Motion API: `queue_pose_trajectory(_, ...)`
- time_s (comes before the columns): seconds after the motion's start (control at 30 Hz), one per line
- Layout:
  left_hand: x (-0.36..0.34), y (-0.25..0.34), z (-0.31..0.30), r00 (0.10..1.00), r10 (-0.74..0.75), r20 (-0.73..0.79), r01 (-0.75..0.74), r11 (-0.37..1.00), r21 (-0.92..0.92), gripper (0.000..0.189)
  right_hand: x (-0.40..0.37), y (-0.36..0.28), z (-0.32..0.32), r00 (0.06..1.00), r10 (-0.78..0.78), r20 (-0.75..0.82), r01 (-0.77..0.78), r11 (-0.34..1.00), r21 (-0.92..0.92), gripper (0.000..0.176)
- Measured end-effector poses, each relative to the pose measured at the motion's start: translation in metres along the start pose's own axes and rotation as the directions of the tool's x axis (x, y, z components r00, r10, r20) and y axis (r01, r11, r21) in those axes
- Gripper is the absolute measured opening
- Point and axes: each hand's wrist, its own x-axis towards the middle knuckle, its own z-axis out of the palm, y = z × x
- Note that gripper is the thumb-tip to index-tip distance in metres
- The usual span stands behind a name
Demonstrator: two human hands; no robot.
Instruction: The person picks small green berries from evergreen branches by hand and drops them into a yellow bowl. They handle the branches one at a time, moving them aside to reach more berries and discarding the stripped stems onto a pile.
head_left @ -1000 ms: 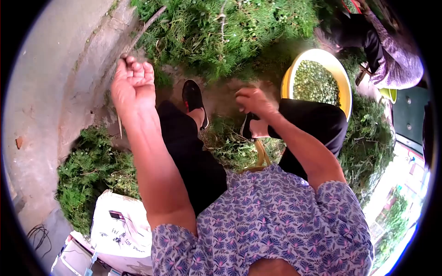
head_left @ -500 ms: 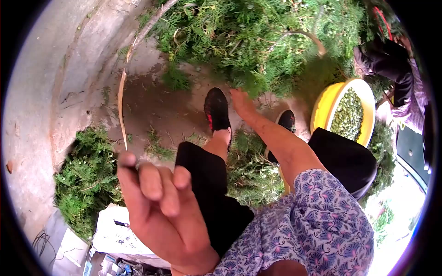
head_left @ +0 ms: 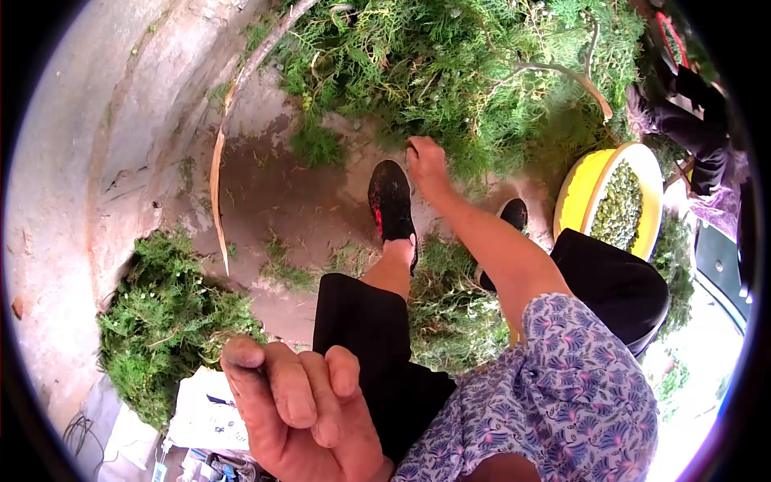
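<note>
My left hand is close to the camera at the lower left, palm side up, with its fingers curled in. Whatever may lie under those fingers is hidden. Beyond my shoe, my right hand reaches to the near edge of a big heap of green conifer branches. Its fingers are bent together, and I cannot make out anything between them. A bare curved branch lies across the heap. To the right stands a yellow tub holding many small green cones or seeds.
A smaller pile of green sprigs lies at the left beside a white bag. A long split branch runs along the concrete wall. My dark shoes are on the ground. Another person's dark-clothed leg is at the upper right.
My left hand has dropped lower in the view. My right hand has shifted slightly up. The curved branch on the heap has moved right and down. The whole view has shifted a little.
</note>
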Motion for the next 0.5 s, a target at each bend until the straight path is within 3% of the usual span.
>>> queue_pose_trajectory(0.03, 0.001, 0.001, 0.000, 1.000, 0.004, -0.002, -0.004, 1.000, 0.003, 0.020, 0.004, 0.002, 0.006, 0.972, 0.216, 0.091, -0.223, 0.971, 0.083, 0.015)
queue_pose_trajectory(0.07, 0.001, 0.001, 0.001, 0.998, -0.029, 0.063, 0.028, 0.999, 0.025, 0.021, 0.003, 0.005, 0.008, 0.972, 0.215, 0.093, -0.222, 0.971, 0.085, 0.015)
queue_pose_trajectory(0.13, 0.002, 0.002, 0.004, 0.990, -0.064, 0.130, 0.058, 0.997, 0.047, 0.021, -0.001, -0.003, 0.005, 0.991, 0.047, 0.122, 0.009, 0.907, -0.420, 0.016)
queue_pose_trajectory(0.27, 0.001, 0.004, 0.006, 0.995, -0.054, 0.085, 0.048, 0.997, 0.068, 0.022, -0.003, 0.017, -0.001, 0.995, -0.045, 0.089, 0.081, 0.888, -0.453, 0.019)
queue_pose_trajectory(0.33, 0.001, 0.004, 0.005, 0.995, -0.063, 0.076, 0.055, 0.994, 0.096, 0.022, -0.003, 0.017, -0.007, 0.994, -0.105, -0.002, 0.098, 0.934, -0.343, 0.019)
queue_pose_trajectory(0.47, 0.001, 0.005, 0.003, 0.993, -0.064, 0.098, 0.056, 0.995, 0.077, 0.023, 0.013, -0.016, -0.022, 1.000, -0.002, -0.018, -0.003, 0.954, -0.300, 0.017)
queue_pose_trajectory(0.5, 0.000, 0.005, 0.003, 0.990, -0.067, 0.123, 0.058, 0.995, 0.077, 0.023, 0.018, -0.019, -0.016, 0.991, -0.123, -0.043, 0.114, 0.979, -0.170, 0.014)
